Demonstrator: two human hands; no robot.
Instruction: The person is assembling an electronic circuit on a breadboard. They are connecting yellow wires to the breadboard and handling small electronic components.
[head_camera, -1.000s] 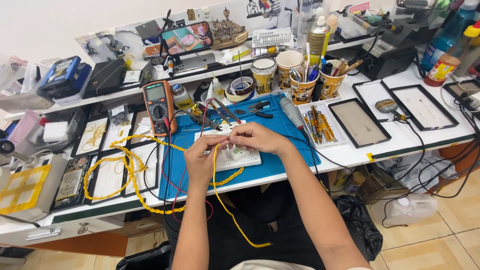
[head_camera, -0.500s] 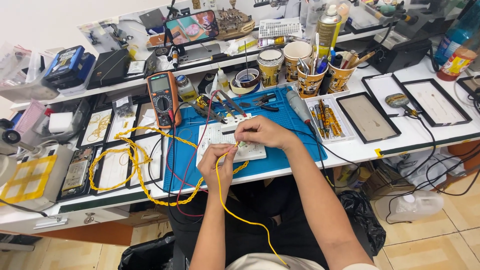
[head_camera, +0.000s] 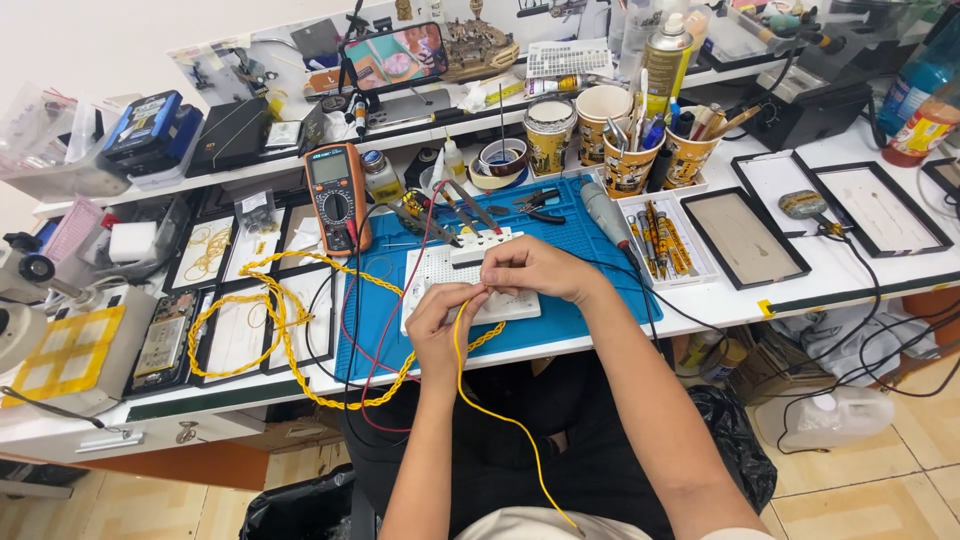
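Thin yellow wire (head_camera: 480, 395), smooth and flexible, pinched between fingertips of left hand (head_camera: 440, 325) and right hand (head_camera: 535, 272) over a white perforated breadboard (head_camera: 450, 275) on the blue rubbery mat (head_camera: 570, 225). Nearby: braided yellow cable (head_camera: 290, 350), orange meter (head_camera: 337, 195), paper cups (head_camera: 630, 160).

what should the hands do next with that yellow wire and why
Probably guide the yellow wire tip down to the white breadboard. Both hands, left hand and right hand, pinch the wire's end together just above the board on the blue mat, while the rest of the wire hangs loose toward the lap. Whether the tip is already seated is too small to tell.
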